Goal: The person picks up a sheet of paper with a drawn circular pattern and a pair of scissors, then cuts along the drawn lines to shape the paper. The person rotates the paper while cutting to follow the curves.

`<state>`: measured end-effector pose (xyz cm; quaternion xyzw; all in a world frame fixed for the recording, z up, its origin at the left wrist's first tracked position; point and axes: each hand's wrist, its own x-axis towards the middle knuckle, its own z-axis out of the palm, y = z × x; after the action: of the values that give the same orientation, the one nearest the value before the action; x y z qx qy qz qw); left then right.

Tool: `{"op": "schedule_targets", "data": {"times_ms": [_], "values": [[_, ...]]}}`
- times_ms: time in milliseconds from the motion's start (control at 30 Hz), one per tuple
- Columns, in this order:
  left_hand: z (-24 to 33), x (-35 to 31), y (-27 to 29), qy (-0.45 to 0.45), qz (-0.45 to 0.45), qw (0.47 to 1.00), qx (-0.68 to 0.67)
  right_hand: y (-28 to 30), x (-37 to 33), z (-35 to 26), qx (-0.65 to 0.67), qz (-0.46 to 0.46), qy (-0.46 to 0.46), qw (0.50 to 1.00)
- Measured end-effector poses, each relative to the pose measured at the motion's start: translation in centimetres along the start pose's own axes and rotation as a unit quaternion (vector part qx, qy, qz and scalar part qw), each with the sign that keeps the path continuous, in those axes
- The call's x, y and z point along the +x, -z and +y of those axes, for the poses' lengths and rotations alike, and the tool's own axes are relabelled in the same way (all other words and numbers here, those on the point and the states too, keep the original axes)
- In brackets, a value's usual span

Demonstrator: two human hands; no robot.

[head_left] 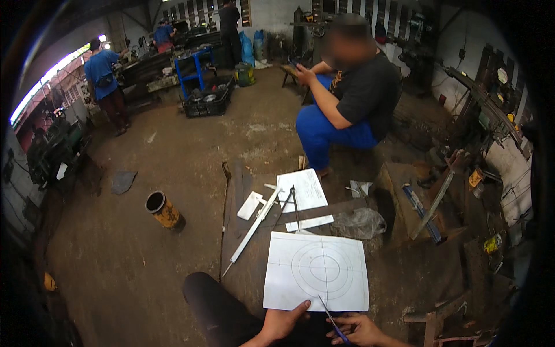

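Note:
A white paper sheet [283, 277] with drawn concentric circles and crossing lines lies before me. My left hand [283, 322] grips its near edge, the thumb on top and the other fingers hidden beneath. In my right hand [361, 331] is a pair of scissors [337, 331] with a blue-purple handle, its blades at the sheet's near edge just right of my left thumb. Beyond the sheet lie a paper strip [310, 223], a vernier caliper [252, 231], a small white block [250, 205] and another marked sheet [309, 194]. A dark divider-like compass [293, 202] rests across that sheet.
A crumpled clear plastic bag [361, 224] lies beyond the sheet. A seated person [370, 87] in blue trousers holds a phone-like object opposite me. A rusty cylinder [164, 211] stands on the floor at left. Metal bars [430, 211] lie at right. Other people work at machines behind.

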<state>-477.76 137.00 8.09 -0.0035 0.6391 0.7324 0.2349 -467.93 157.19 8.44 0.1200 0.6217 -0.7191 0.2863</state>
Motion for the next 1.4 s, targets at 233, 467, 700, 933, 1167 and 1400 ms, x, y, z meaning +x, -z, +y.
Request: {"op": "schedule_targets", "data": {"times_ms": [233,467,700,933,1167,1400], "values": [[-0.8,-0.4,0.8,0.011,0.013,1.0,0.018,0.5,0.2,0.0,-0.242,-0.016,0.019,0.97],[-1.1,-0.8,0.8,0.036,-0.004,0.998,-0.058,0.8,0.0,0.5,-0.085,-0.069,-0.011,0.994],[-1.3,-0.6,0.9,0.062,-0.012,0.996,-0.068,1.1,0.2,0.7,-0.019,-0.057,-0.055,0.997],[-1.0,-0.5,0.7,0.065,-0.008,0.997,-0.044,1.3,-0.2,1.4,-0.003,-0.029,-0.063,0.998],[-1.1,-0.3,1.1,0.068,-0.03,0.997,0.004,0.9,-0.8,0.6,-0.044,-0.015,-0.092,0.995],[-0.8,-0.6,0.6,0.07,0.001,0.997,0.028,0.5,-2.1,-2.4,-0.064,-0.044,-0.151,0.985]]}}
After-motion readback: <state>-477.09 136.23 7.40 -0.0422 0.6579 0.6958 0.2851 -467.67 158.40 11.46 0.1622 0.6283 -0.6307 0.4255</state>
